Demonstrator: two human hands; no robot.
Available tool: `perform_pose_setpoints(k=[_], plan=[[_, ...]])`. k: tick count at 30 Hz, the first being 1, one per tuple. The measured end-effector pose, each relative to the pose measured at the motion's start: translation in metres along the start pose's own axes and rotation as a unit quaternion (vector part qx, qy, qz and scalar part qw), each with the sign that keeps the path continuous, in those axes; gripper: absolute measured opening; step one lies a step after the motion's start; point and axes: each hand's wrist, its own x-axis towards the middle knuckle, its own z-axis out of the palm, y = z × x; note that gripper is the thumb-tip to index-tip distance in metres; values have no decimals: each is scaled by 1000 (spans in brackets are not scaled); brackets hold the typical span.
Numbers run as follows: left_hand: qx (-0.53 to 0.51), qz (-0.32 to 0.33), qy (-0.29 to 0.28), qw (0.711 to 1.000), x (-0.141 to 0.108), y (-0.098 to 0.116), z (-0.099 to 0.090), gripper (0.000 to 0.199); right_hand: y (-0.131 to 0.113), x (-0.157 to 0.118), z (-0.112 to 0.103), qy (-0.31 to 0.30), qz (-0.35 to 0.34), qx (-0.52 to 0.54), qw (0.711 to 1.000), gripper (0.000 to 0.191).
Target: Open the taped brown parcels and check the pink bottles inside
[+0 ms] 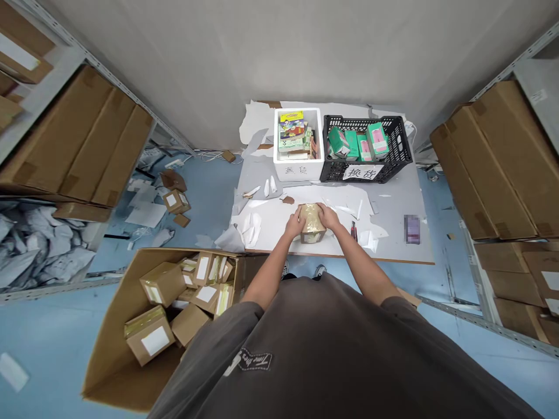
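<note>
A small cardboard box (pixel 311 223) wrapped in shiny tape is at the front edge of the worktable, between my two hands. My left hand (pixel 296 222) grips its left side, fingers curled round the far corner. On the opposite side my right hand (pixel 327 217) holds it the same way. The box's underside is hidden, so I cannot tell whether it rests on the table. Just right of it lies a red and black utility knife (pixel 353 231). Torn white paper scraps (pixel 252 228) lie to the left.
At the table's back stand a white foam bin (pixel 299 170) with packets and a black crate (pixel 365 172) holding green boxes. A blurred purple item (pixel 411 229) lies right. Left of me, a large carton (pixel 107 349) holds several parcels. Shelves with cartons (pixel 502 169) flank both sides.
</note>
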Motion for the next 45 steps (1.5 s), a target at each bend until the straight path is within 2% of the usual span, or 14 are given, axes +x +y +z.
perform_pose_setpoints(k=[4, 7, 10, 12, 15, 19, 22, 24, 28, 31, 34, 37, 41, 45], plan=[[-59, 25, -7, 998, -9, -18, 8, 71, 13, -10, 8, 4, -7, 66, 998, 56], [-98, 62, 21, 993, -29, -35, 9, 68, 31, -35, 10, 4, -12, 120, 993, 59], [-127, 110, 1, 986, -53, -48, 15, 73, 47, -67, 21, -30, -63, 150, 986, 71], [-143, 129, -20, 981, -64, -50, 24, 76, 50, -85, 34, -41, -91, 145, 984, 80], [-151, 123, -13, 981, -67, -41, 31, 68, 43, -96, 47, -13, -68, 121, 990, 83], [-151, 100, 31, 983, -47, -15, 13, 60, 28, -75, 27, 8, -80, 108, 991, 73], [-170, 78, 55, 981, -22, 0, -11, 60, 19, -41, 1, 21, -84, 109, 990, 64], [-156, 46, 41, 986, -6, 1, -20, 65, 12, -16, -6, 20, -54, 87, 995, 60], [-93, -68, -58, 992, 12, -12, -11, 93, -2, 20, 12, -36, 18, 29, 999, 60], [-39, -64, -105, 992, 4, -27, 0, 104, -1, 19, 29, -68, 2, 27, 997, 66], [46, 7, -102, 994, -8, -37, -1, 103, 20, -3, 28, -18, -29, 29, 999, 71], [156, 67, -136, 976, -9, -37, -10, 115, 61, -36, 9, 43, -7, -4, 999, 72], [271, 81, -214, 935, 9, -25, -16, 149, 125, -70, -16, 77, 89, -37, 992, 68], [335, 43, -226, 913, 22, -23, -19, 159, 176, -77, -13, 40, 230, -34, 972, 53]])
